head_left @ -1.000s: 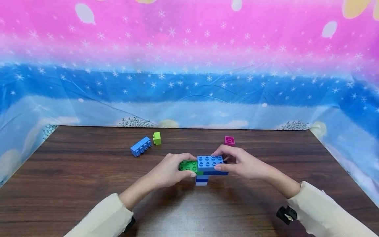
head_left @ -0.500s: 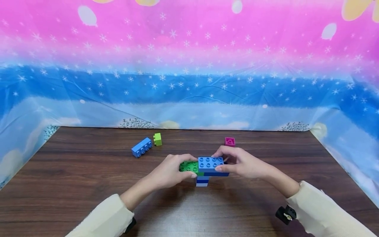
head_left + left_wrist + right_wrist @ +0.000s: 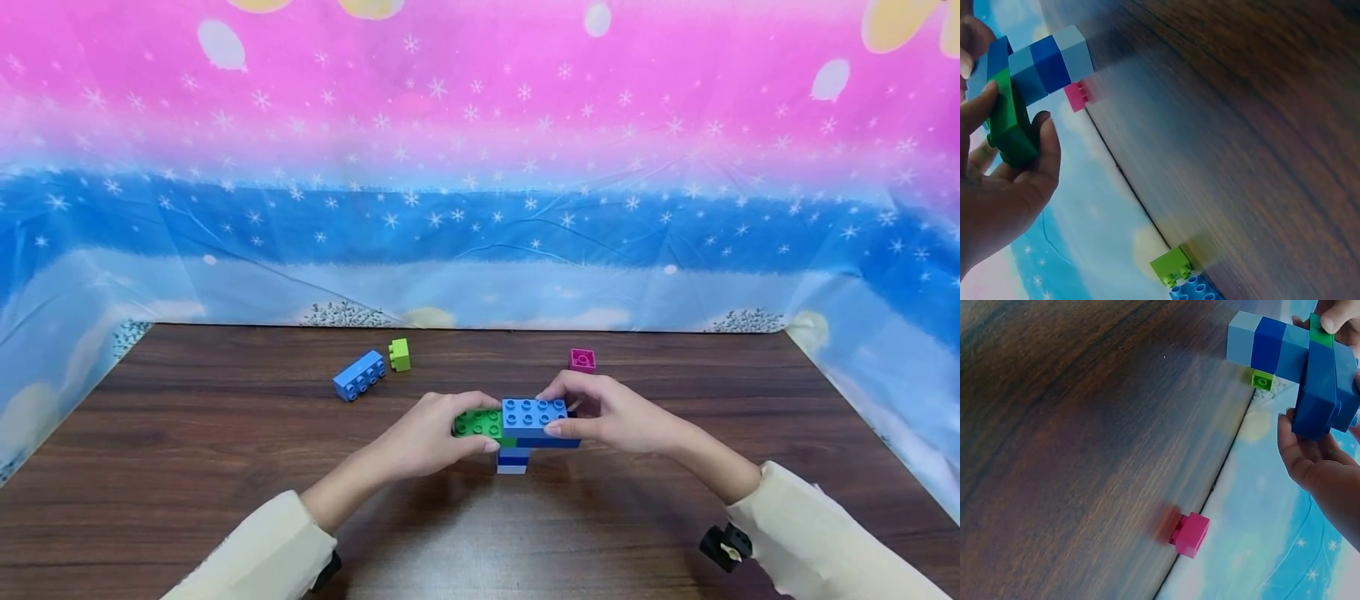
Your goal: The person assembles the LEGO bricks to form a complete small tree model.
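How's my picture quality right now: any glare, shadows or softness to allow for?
Head view: fairly crisp, with pale glare on the tabletop in front of the brick build and soft shadows beside it; left wrist view: dimmer and softer, the left hand shaded; right wrist view: also soft, a reddish reflection beside the pink brick.

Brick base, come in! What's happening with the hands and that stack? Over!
Left hand grips green brick; right hand grips top blue brick. Stack upright, blue column underneath. Pink brick loose beyond right hand, apart from stack.
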A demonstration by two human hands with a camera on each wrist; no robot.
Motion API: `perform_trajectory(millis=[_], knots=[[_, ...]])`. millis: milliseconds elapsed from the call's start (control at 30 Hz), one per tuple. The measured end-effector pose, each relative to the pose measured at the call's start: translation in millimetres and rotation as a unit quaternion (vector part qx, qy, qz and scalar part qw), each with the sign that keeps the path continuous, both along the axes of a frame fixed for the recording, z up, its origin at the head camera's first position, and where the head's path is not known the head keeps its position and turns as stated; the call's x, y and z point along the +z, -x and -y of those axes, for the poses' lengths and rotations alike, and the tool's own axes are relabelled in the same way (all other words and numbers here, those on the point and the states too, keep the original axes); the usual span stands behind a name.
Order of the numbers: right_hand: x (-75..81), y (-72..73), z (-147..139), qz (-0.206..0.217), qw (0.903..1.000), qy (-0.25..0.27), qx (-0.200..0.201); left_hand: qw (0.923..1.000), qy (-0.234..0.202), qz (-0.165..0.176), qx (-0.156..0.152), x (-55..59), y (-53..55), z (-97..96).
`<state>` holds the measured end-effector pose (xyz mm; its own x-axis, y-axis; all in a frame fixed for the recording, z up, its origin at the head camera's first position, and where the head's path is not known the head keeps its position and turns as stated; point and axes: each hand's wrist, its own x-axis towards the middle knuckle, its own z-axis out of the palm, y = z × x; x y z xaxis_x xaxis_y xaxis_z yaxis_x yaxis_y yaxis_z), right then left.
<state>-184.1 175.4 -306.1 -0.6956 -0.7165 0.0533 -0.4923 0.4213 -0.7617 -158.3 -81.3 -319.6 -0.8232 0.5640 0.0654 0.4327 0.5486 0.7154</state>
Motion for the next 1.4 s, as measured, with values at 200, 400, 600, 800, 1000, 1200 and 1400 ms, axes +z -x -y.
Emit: perform_trajectory(millis=[200, 400, 600, 800, 1000, 1200, 1400], knots=[[-0.1, -0.4, -0.6, -0.002, 1.0, -0.002, -0.002, 0.9993, -0.021, -0.001, -0.03, -1.7, 4.4, 9.2], [1.0, -1.6, -1.0, 0.001, 0.9999, -0.006, -0.008, 0.9994, -0.034, 0.0, -0.006, 3.2, 12.9, 25.9], [0.7, -2.0, -1.4, 0.003, 0.9999, -0.009, -0.012, 0.9986, -0.014, -0.017, 0.048, 7.1, 25.5, 44.1], [0.0, -1.4, -0.4, 0.0, 0.9999, -0.008, -0.008, 0.9949, 0.006, -0.035, 0.094, 0.7, 42.5, 60.7], [0.8, -1.5, 0.2, -0.002, 0.9999, -0.01, -0.008, 0.9889, 0.026, -0.065, 0.132, -5.2, 56.6, 70.3], [1.6, -1.0, 0.5, -0.007, 0.9999, -0.011, -0.004, 0.9848, 0.043, -0.055, 0.159, -9.4, 67.9, 76.1], [1.7, -0.6, 0.2, -0.01, 0.9999, -0.009, -0.003, 0.9806, 0.065, -0.043, 0.18, -15.8, 75.2, 79.3]])
